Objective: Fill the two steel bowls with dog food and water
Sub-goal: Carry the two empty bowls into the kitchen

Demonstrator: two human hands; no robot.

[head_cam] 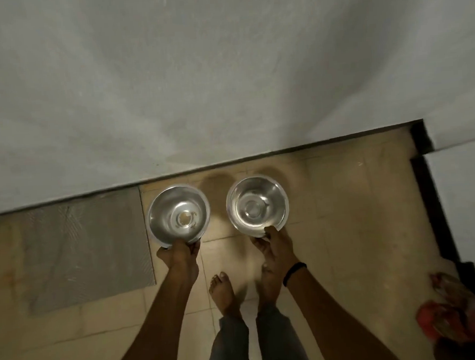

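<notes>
**Carrying two empty steel bowls level, one per hand**

Two steel bowls held out in front at about the same height, above a beige tiled floor point(345, 229) and close to a pale wall point(224, 69). Left bowl point(179, 214) pinched at its near rim by the left hand point(179, 251), fingers curled shut around the edge, thumb on top. Right bowl point(257, 206) gripped the same way by the right hand point(273, 243), fingers closed on the near rim; a dark wristband point(293, 272) on that wrist. Both bowls apparently dry and unfilled: only glare and a few small specks at the bottom of the left one, no kibble, no clear water line. Neither touching the other, a clear gap between them.

Probably still the fetching stage, filling not yet begun. Best kept: rims level, grip near the edge but firm, since thin steel rims slip easily from a pinch. Worth minding the grey mat point(87, 250) lying just left on the floor and the bare feet point(224, 294) below. Once water goes in, a second supporting hand under the base likely safer than a one-sided rim hold.
</notes>
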